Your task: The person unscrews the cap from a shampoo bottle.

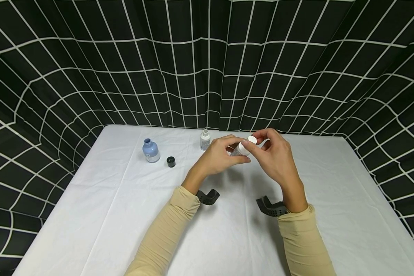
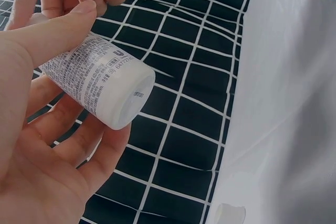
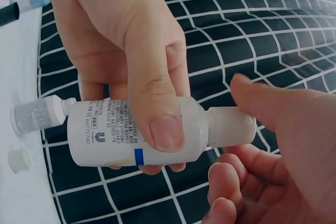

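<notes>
My left hand grips a small white bottle with printed text, its thumb across the label. In the head view the bottle is tilted above the table, with its capped end up and to the right. At that end my right hand holds the white cap between thumb and fingers. The cap sits on the bottle's neck. The left wrist view shows the bottle's base facing the camera, while the left fingers curl behind the label.
On the white-covered table stand an uncapped blue bottle and an uncapped white bottle. A black cap lies near the blue bottle. A loose white cap shows in the right wrist view. Behind hangs a black gridded curtain.
</notes>
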### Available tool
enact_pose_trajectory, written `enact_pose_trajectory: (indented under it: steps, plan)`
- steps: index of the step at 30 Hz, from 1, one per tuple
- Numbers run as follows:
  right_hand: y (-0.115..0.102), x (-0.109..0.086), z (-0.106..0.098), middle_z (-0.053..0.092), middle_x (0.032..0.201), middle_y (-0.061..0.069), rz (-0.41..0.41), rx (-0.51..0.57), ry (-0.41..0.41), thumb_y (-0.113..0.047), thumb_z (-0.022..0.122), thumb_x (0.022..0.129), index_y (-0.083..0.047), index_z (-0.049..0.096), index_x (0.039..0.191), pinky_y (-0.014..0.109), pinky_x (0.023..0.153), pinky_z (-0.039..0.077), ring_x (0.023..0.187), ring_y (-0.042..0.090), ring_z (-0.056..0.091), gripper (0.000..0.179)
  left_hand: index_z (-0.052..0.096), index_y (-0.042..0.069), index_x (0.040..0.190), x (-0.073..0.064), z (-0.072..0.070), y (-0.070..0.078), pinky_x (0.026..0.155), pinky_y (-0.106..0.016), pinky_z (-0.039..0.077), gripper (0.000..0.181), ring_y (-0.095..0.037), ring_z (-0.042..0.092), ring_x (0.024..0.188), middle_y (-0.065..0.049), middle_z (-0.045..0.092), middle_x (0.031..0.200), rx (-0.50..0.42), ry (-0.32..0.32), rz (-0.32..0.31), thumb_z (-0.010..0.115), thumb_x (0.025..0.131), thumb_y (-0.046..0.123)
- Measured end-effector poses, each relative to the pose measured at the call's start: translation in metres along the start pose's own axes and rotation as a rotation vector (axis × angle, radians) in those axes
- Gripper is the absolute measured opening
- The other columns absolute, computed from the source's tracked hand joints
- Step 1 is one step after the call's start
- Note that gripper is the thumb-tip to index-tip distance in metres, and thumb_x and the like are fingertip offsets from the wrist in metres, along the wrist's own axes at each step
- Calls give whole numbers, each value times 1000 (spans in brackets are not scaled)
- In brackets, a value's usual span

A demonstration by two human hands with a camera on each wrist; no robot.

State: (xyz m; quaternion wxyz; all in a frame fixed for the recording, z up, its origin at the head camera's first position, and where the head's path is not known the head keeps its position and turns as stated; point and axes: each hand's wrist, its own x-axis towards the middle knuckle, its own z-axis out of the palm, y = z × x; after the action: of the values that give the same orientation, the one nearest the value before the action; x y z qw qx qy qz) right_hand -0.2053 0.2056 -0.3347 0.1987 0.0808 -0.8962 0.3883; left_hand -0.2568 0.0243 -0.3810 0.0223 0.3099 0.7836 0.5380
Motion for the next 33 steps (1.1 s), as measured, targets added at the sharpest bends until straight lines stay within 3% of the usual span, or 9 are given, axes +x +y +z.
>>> enact_pose_trajectory:
  steps: [7,12,17,23,33]
  plan:
    - [2,-1,0,63,95,3,-123,21,-8,-21,73,95,-11,72,110,18,56,40,65,12,50,19,69,21,130,0,-1,1,93,-23,57,48,-6,66,102,7,71,121,14,6,-1,85,84,30]
    - [2,-2,-2,66,99,1,-197,41,-25,-9,67,96,-13,74,120,18,54,38,62,10,46,26,69,21,130,0,-1,0,91,-21,57,48,-7,66,102,7,71,121,15,10,-9,85,84,29]
    - [2,-2,-3,68,102,1,-203,37,-45,-10,66,96,-15,72,125,16,54,39,63,9,48,30,69,21,129,0,0,-1,93,-25,57,48,-7,65,103,7,70,121,9,-1,-12,84,85,30]
    - [2,-1,-3,64,101,2,-187,22,-44,-21,74,94,-13,71,125,16,56,41,63,9,51,32,70,21,128,0,1,-1,95,-30,58,46,-6,66,103,7,71,121,7,-5,27,84,85,29]
    - [3,-1,-1,59,92,6,-165,-39,-18,-23,76,93,-9,73,113,19,59,41,67,12,51,25,70,21,128,0,1,0,92,-20,57,47,-8,66,102,6,71,119,3,-12,22,84,85,30]
